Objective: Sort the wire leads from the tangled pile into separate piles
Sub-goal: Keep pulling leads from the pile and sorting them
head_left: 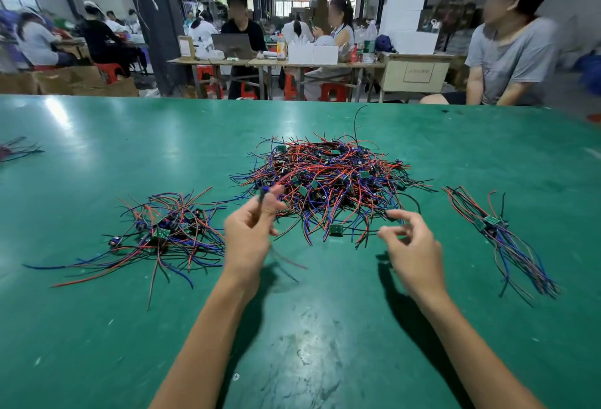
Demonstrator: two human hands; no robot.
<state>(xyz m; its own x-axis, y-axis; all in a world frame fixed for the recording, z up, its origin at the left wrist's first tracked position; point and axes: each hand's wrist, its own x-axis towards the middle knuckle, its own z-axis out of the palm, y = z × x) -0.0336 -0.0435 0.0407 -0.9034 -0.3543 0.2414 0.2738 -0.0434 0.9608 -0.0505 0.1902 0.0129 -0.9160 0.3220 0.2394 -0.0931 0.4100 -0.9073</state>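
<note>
A big tangled pile (331, 177) of red, blue and black wire leads with small green boards lies at the middle of the green table (97, 135). A smaller loose pile (166, 233) sits to its left and a tidier bundle (497, 236) to its right. My left hand (248, 233) is raised just in front of the big pile, pinching a wire lead (261, 197) whose blurred wires trail down past my wrist. My right hand (413, 242) hovers at the pile's near right edge, fingers curled and apart, holding nothing.
A few more leads (16, 150) lie at the far left edge of the table. A seated person in a grey shirt (507, 63) is beyond the far right corner. Other people work at tables (276, 63) in the background.
</note>
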